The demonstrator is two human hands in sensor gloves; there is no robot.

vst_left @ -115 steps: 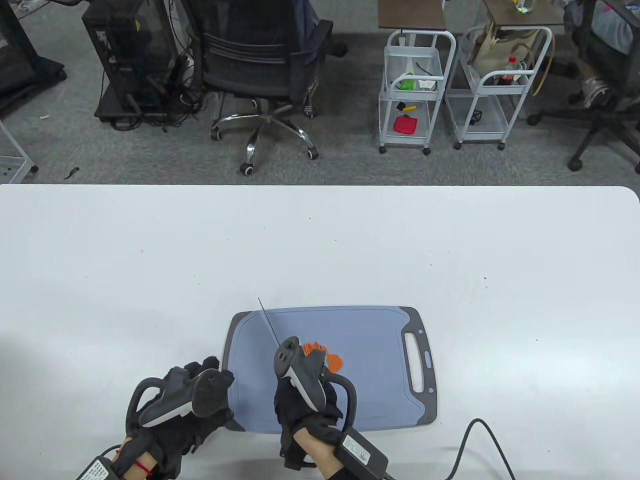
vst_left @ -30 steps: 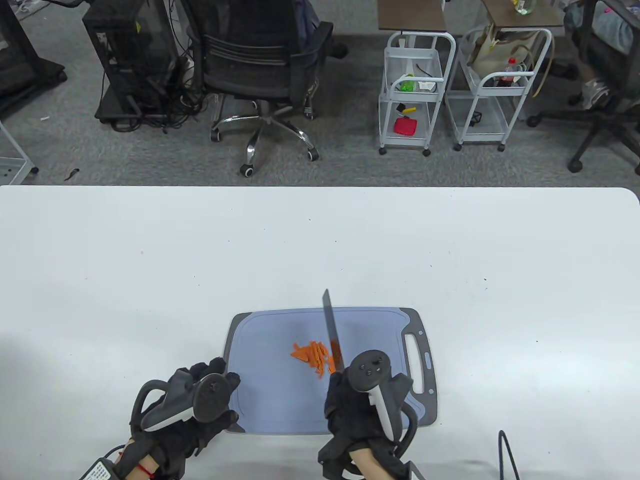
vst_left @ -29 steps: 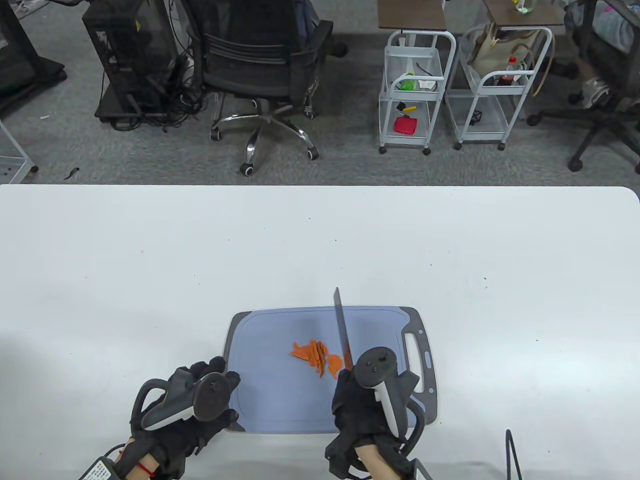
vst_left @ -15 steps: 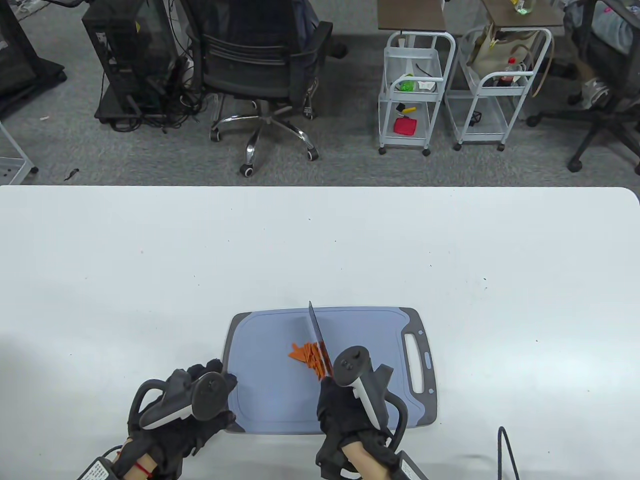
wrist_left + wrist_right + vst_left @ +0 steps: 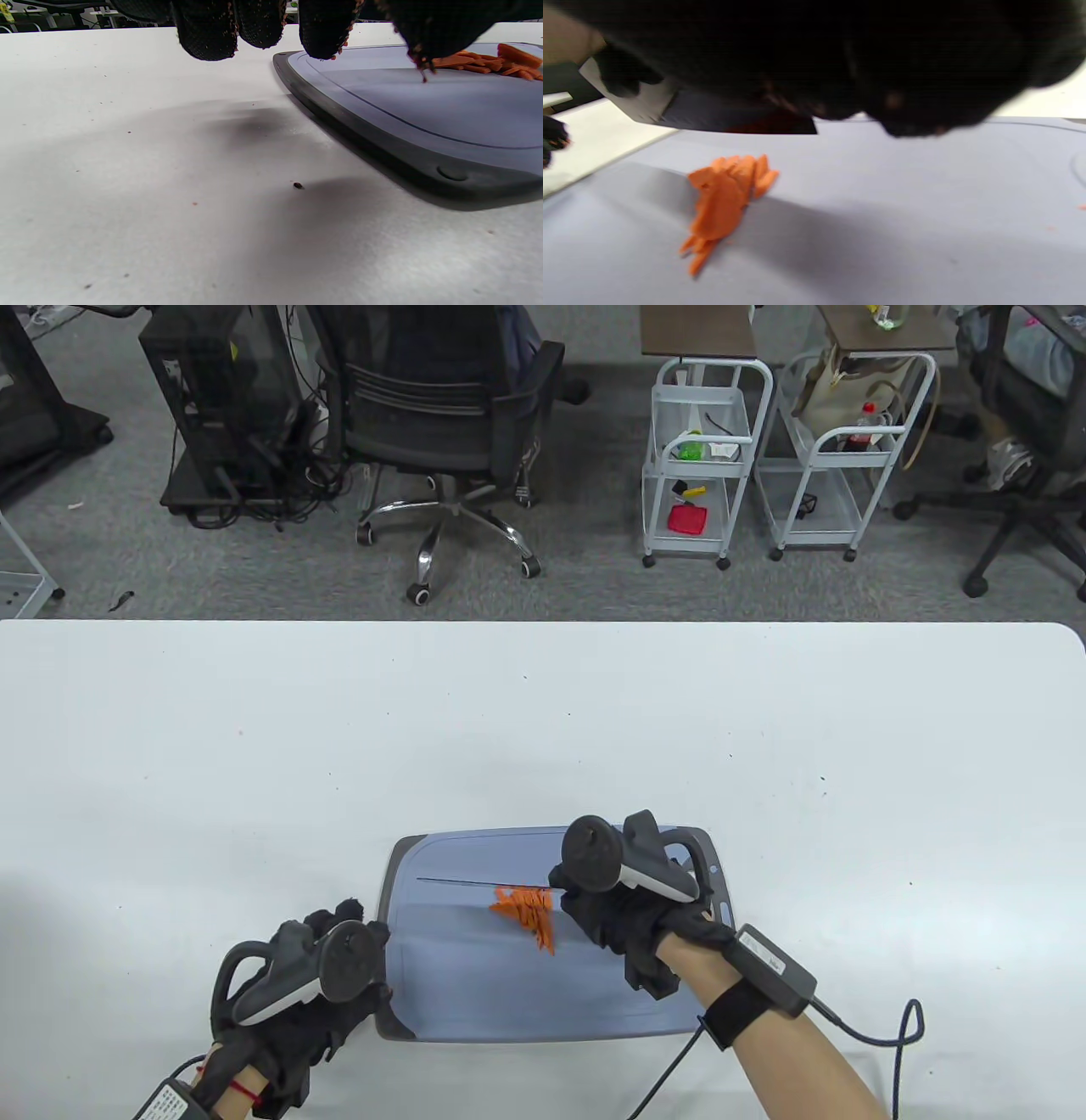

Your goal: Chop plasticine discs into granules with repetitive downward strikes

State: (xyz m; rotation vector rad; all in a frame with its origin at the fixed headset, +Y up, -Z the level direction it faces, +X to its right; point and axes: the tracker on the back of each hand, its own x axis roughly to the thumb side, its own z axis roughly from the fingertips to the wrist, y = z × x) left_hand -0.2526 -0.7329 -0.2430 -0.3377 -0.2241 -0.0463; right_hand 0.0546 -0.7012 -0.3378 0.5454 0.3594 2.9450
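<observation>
The right hand point(image 5: 632, 912) has swung round to the far side of the cutting board point(image 5: 475, 993). Its grip is clamped on the knife point(image 5: 484, 884), which now lies sideways across the orange strips point(image 5: 526, 909) instead of along them. That likely means crosswise chops next, to make small bits. The left hand point(image 5: 297, 984) stays at the board's near-left corner; whether its grip touches cannot be told.
</observation>
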